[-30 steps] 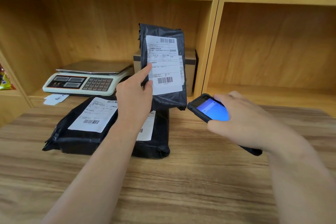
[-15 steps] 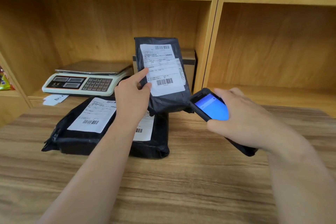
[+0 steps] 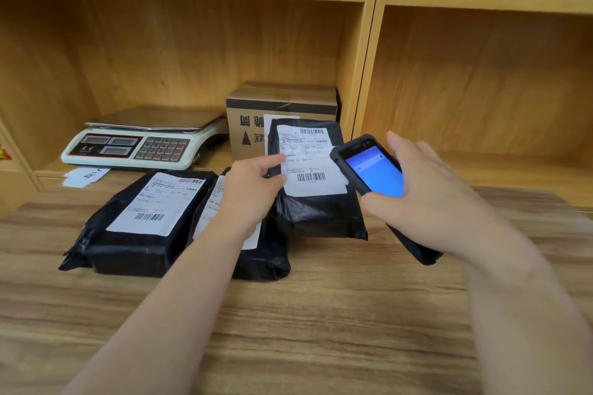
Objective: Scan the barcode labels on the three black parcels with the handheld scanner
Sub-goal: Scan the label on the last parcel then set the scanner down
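Note:
My left hand (image 3: 248,192) grips the left edge of a black parcel (image 3: 317,212), tilted back with its lower end on the table and its white barcode label (image 3: 309,167) facing me. My right hand (image 3: 426,196) holds the black handheld scanner (image 3: 369,167), blue screen lit, its top end right beside the label's right edge. Two more black parcels lie flat on the table: one at the left (image 3: 138,224) with its label up, and a middle one (image 3: 256,253) partly hidden under my left hand and forearm.
An electronic scale (image 3: 144,141) sits on the low shelf at the back left, a paper slip (image 3: 85,175) in front of it. A cardboard box (image 3: 282,106) stands behind the held parcel. A wooden shelf divider (image 3: 369,51) rises behind. The wooden table (image 3: 321,314) spreads in front.
The held parcel has come down from upright in the air to rest tilted on the table, further right. The scanner has moved up and close to its label.

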Tool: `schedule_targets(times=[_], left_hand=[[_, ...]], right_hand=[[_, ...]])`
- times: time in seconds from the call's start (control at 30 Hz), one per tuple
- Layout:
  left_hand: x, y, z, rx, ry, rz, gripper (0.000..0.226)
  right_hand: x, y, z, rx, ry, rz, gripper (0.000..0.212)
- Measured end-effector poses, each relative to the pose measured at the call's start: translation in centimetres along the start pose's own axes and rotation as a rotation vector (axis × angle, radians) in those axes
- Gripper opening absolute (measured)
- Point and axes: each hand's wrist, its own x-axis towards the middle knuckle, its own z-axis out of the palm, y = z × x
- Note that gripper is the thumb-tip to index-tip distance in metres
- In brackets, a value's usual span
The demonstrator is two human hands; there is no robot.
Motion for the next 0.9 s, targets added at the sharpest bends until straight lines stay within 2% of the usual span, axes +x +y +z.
schedule_targets(times=[0.27, 0.6, 0.9], left_hand=[[-0.8, -0.5, 1.6, 0.186, -0.099, 0.014, 0.041], [-1.3, -1.4, 2.6, 0.224, -0.27, -0.054, 0.039], [-1.9, -1.3, 3.2, 0.258, -0.33, -0.055, 0.04]], right_hand=[[0.0, 0.2, -0.2, 0.022, -0.04, -0.01, 0.102], [0.0, 0.4, -0.4, 0.026, -0.057, -0.005, 0.101], [0.0, 0.3, -0.4, 0.018, -0.066, 0.001, 0.1]])
